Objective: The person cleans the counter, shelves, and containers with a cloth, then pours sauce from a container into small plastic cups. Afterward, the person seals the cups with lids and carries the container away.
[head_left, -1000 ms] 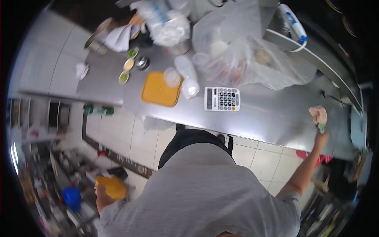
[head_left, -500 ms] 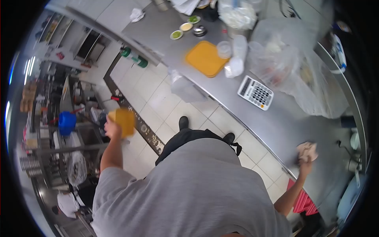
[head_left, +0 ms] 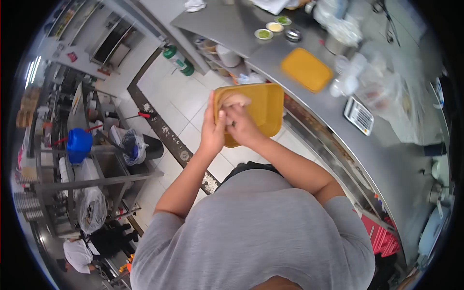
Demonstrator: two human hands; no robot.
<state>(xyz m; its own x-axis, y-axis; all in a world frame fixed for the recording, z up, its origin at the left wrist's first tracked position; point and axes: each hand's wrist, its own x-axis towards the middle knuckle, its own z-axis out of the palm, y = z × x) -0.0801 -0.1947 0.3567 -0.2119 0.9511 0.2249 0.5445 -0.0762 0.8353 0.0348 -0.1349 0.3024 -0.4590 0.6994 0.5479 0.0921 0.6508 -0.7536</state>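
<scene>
A yellow rectangular container (head_left: pixel 263 108) is held up in front of my body, its open inside facing me. My left hand (head_left: pixel 213 126) grips its left wall, thumb on the near side. Inside the container, my right hand (head_left: pixel 239 122) is closed on a pale pinkish cloth (head_left: pixel 235 100) pressed to the left part of the inner surface. The fingers of my right hand partly cover the cloth.
On the steel counter (head_left: pixel 309 43) lie a yellow lid (head_left: pixel 307 70), a calculator (head_left: pixel 358 115), small sauce bowls (head_left: pixel 274 27) and plastic bags (head_left: pixel 386 96). A green cylinder (head_left: pixel 178 60) stands on the floor. Another person (head_left: pixel 79 255) is at the lower left.
My right hand has left the counter with the cloth and come into the container. My left hand has brought the container in front of me. The view has turned, and the counter appears farther right.
</scene>
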